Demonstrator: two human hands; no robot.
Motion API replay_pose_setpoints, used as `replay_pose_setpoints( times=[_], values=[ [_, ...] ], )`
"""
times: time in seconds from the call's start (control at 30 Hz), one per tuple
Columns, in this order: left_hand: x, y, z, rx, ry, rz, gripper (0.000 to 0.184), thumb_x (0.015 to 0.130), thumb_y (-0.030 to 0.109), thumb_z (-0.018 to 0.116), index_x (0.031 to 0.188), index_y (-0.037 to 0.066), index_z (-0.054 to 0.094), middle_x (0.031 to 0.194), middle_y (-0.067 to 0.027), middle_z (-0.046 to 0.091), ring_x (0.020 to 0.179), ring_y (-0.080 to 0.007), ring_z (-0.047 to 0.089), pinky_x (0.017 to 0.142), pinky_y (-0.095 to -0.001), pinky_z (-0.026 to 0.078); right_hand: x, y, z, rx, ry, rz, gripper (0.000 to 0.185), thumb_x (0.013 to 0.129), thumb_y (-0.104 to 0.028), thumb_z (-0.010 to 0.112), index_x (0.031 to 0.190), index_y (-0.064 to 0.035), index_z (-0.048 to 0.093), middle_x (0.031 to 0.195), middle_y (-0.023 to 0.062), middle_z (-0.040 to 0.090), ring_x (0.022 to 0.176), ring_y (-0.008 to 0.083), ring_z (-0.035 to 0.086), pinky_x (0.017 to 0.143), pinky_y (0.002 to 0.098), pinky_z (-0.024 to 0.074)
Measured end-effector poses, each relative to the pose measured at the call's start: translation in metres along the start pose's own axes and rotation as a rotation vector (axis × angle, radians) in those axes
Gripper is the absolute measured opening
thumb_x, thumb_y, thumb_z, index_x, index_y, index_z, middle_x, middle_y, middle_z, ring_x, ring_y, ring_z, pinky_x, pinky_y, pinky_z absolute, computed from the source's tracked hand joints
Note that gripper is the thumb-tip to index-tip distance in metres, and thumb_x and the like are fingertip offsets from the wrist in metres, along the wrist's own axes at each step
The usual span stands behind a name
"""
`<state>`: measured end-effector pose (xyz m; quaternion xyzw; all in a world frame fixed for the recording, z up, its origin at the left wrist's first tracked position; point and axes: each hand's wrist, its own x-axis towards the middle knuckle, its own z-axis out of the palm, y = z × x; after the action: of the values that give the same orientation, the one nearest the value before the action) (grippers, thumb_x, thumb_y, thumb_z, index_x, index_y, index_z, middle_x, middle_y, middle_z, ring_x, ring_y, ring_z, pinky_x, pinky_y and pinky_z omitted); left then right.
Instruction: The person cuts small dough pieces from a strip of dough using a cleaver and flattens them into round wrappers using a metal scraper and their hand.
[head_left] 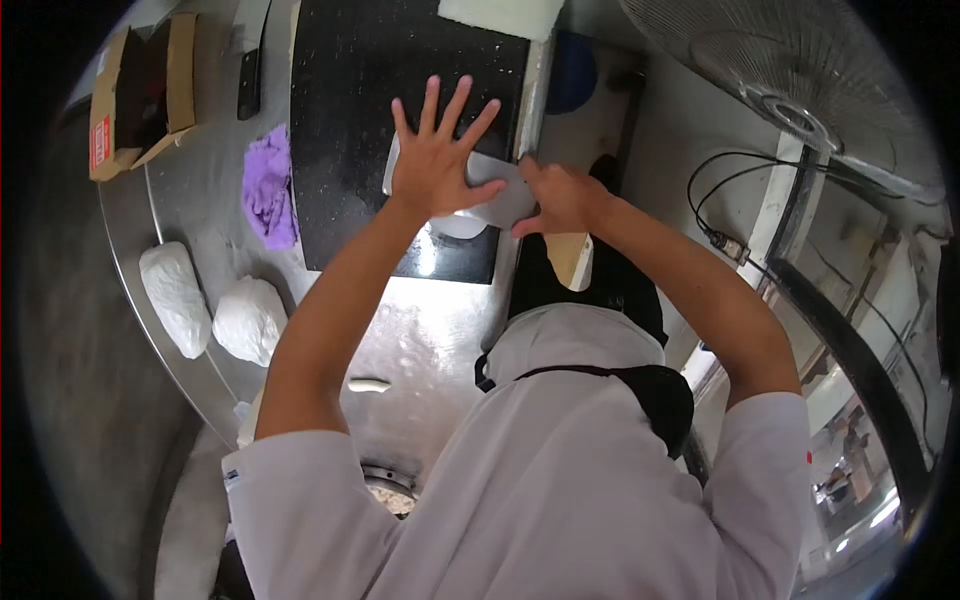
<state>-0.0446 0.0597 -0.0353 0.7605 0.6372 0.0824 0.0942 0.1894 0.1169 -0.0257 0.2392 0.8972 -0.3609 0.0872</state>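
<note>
"Head camera: what is the left hand (437,170) doing?"

"It's lying palm down across a broad metal blade (505,185), its fingers (430,105) spreading wide and reaching past the far edge. Flat contact is what it's making, rather than a grip."

"And the right hand (563,198)?"

"That one is closing its fingers around the blade's right end. The thumb is showing on the near side, but I can't tell how tightly the others are curling."

"Where is the blade resting?"

"It's lying crosswise over the near right part of a black board (345,150), its gripped end reaching past the board's right edge. A pale round piece (458,226) is peeking out from under its near edge; how much is hiding beneath, I can't tell."

"What's surrounding them?"

"A purple cloth (268,190) is lying on the metal desk (420,325), just beside the board's left edge. Beyond it a knife (249,85) is lying near an open cardboard box (182,75). Two white bundles (175,300) are resting side by side nearer the person, and a small white strip (369,385) is lying below the board. Off to the right, a fan (760,70) is standing."
</note>
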Motion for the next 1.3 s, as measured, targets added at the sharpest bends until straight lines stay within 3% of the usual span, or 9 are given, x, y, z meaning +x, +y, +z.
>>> replay_pose_setpoints(
  times=[0.27, 0.43, 0.9, 0.93, 0.97, 1.1, 1.17, 1.23, 1.3],
  values=[
    [0.041, -0.035, -0.009, 0.235, -0.003, 0.104, 0.096, 0.083, 0.080, 0.056, 0.163, 0.037, 0.025, 0.172, -0.0127, 0.015, 0.157, -0.0433, 0.011, 0.111, -0.0816, 0.013, 0.028, -0.005, -0.040, 0.093, -0.050, 0.110, 0.088, 0.069, -0.054, 0.090, 0.114, 0.0088, 0.048, 0.093, 0.0333, 0.069, 0.098, 0.0487, 0.069, 0.085, 0.0485, 0.0578],
    [0.011, -0.005, -0.005, 0.075, -0.109, 0.043, 0.107, 0.072, 0.080, 0.068, 0.162, 0.039, 0.028, 0.173, -0.0083, 0.013, 0.158, -0.0404, 0.009, 0.114, -0.0809, 0.008, 0.008, 0.005, -0.007, 0.111, -0.080, 0.063, 0.093, 0.069, -0.056, 0.089, 0.119, 0.0099, 0.047, 0.090, 0.0363, 0.066, 0.095, 0.0537, 0.067, 0.082, 0.0504, 0.0573],
    [0.038, -0.022, 0.001, 0.076, 0.119, 0.168, 0.099, 0.078, 0.084, 0.055, 0.162, 0.041, 0.026, 0.172, -0.0095, 0.017, 0.156, -0.0451, 0.015, 0.111, -0.0820, 0.011, 0.024, 0.021, -0.018, 0.147, 0.074, -0.061, 0.093, 0.068, -0.060, 0.088, 0.117, 0.0091, 0.048, 0.087, 0.0341, 0.067, 0.092, 0.0536, 0.067, 0.080, 0.0531, 0.0561],
    [0.041, -0.021, -0.006, 0.106, 0.164, 0.146, 0.092, 0.083, 0.071, 0.063, 0.162, 0.037, 0.030, 0.170, -0.0108, 0.021, 0.155, -0.0420, 0.018, 0.113, -0.0777, 0.017, 0.031, 0.023, -0.031, 0.094, 0.057, -0.040, 0.090, 0.070, -0.058, 0.087, 0.118, 0.0077, 0.048, 0.088, 0.0336, 0.067, 0.092, 0.0535, 0.067, 0.079, 0.0536, 0.0557],
    [0.056, -0.011, -0.039, 0.101, -0.063, 0.059, 0.103, 0.076, 0.073, 0.067, 0.160, 0.021, 0.036, 0.170, -0.0211, 0.016, 0.156, -0.0466, 0.008, 0.114, -0.0801, 0.004, 0.036, 0.027, -0.043, 0.026, 0.061, -0.016, 0.087, 0.072, -0.056, 0.087, 0.120, 0.0064, 0.048, 0.088, 0.0331, 0.067, 0.092, 0.0535, 0.067, 0.079, 0.0542, 0.0553],
    [0.067, -0.034, -0.019, 0.186, 0.192, -0.001, 0.105, 0.075, 0.072, 0.068, 0.160, 0.021, 0.035, 0.169, -0.0222, 0.017, 0.156, -0.0474, 0.009, 0.114, -0.0806, 0.006, 0.073, 0.049, -0.043, -0.120, 0.490, -0.299, 0.056, 0.088, -0.039, 0.079, 0.115, 0.0006, 0.049, 0.081, 0.0245, 0.069, 0.071, 0.0425, 0.070, 0.064, 0.0479, 0.0562],
    [0.045, -0.047, -0.017, 0.220, 0.296, -0.065, 0.105, 0.075, 0.072, 0.068, 0.160, 0.021, 0.035, 0.169, -0.0224, 0.018, 0.155, -0.0479, 0.010, 0.114, -0.0806, 0.006, 0.080, 0.011, -0.079, 0.249, 0.231, 0.189, 0.046, 0.093, -0.033, 0.074, 0.117, -0.0015, 0.051, 0.073, 0.0175, 0.067, 0.053, 0.0300, 0.065, 0.051, 0.0406, 0.0531],
    [0.013, -0.049, -0.035, -0.069, 0.191, 0.223, 0.084, 0.090, 0.052, 0.068, 0.161, 0.025, 0.032, 0.168, -0.0119, 0.027, 0.155, -0.0368, 0.023, 0.118, -0.0700, 0.021, 0.081, 0.016, -0.063, 0.340, 0.399, 0.203, 0.043, 0.095, -0.030, 0.072, 0.121, -0.0029, 0.052, 0.065, 0.0128, 0.063, 0.041, 0.0209, 0.058, 0.040, 0.0335, 0.0467],
    [-0.022, -0.038, -0.046, -0.012, -0.069, 0.454, 0.077, 0.090, 0.031, 0.073, 0.158, 0.020, 0.039, 0.159, -0.0089, 0.043, 0.146, -0.0304, 0.042, 0.115, -0.0545, 0.034, 0.059, 0.010, -0.063, 0.424, 0.229, 0.245, 0.046, 0.095, -0.029, 0.072, 0.128, -0.0040, 0.053, 0.079, 0.0171, 0.069, 0.060, 0.0273, 0.069, 0.055, 0.0375, 0.0555]
  ],
)
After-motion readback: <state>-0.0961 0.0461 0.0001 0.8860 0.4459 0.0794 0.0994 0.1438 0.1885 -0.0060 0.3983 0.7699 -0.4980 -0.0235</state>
